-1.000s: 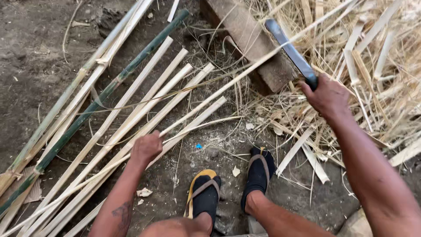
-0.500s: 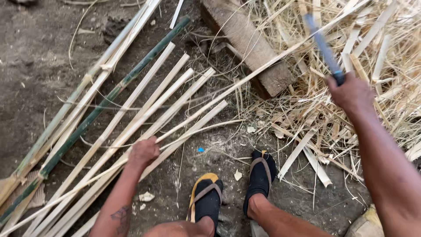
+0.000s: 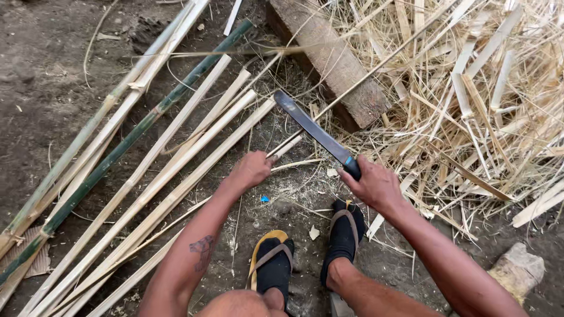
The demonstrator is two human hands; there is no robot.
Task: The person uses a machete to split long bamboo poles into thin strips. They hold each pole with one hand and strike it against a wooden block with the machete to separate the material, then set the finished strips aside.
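1. The left hand (image 3: 251,169) is clenched around the near end of a thin bamboo strip (image 3: 358,82), just above the feet.
2. The strip's long axis runs from that hand up and to the right. It crosses the corner of a wooden block (image 3: 332,58) and goes on over the pile of pale shavings (image 3: 482,100) toward the top right.
3. The right hand (image 3: 376,185) is closed on the handle of a long dark knife (image 3: 314,130). The grip sits just right of the left hand, the two hands near but apart.
4. The knife's long axis runs from the handle up and to the left, with the blunt tip pointing at the split bamboo slats (image 3: 176,170) on the ground.
5. The blade crosses the strip just beyond the left hand; whether the edge touches the strip cannot be told.
6. The left hand is the nearer to the strip's end; the right hand lies to its right, on the other side of the crossing.
7. A green bamboo pole (image 3: 135,129) lies among the slats, parallel to them, on bare dirt.
8. Both feet, in dark socks and sandals (image 3: 273,258), rest below the hands.
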